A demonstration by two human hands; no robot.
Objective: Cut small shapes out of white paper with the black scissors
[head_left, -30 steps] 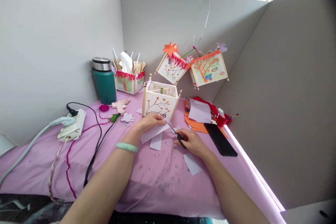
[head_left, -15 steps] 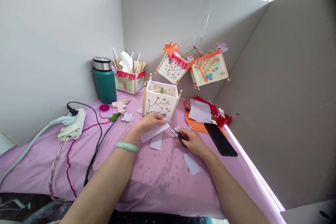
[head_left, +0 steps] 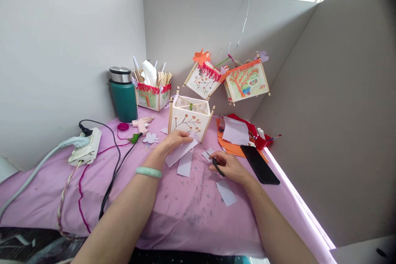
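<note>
The left hand [head_left: 178, 139] is pinching the upper end of a pale paper strip [head_left: 180, 153] above the cloth-covered counter [head_left: 185, 214], just in front of a paper-sided stick-frame box [head_left: 192, 119]. The right hand's grip is closing around the handles of the black-handled scissors [head_left: 218, 166], whose tips are pointing toward the paper but standing apart from it; whether the blades are parting, I cannot tell.

The strip's free lower end is lying over a second paper strip [head_left: 185, 167], so a careless sweep could be dragging both along or mixing them up. Because only one end is being held, the thin sheet could be bending under the blades and giving a crooked edge. The left fingertips are sitting close to the cutting line, so a hasty snip could be nicking them. The box is standing right behind, and a forward jab could be scratching its painted panel. Near the right wrist, a loose paper rectangle [head_left: 226, 193] is lying where the forearm could be brushing it away.
</note>
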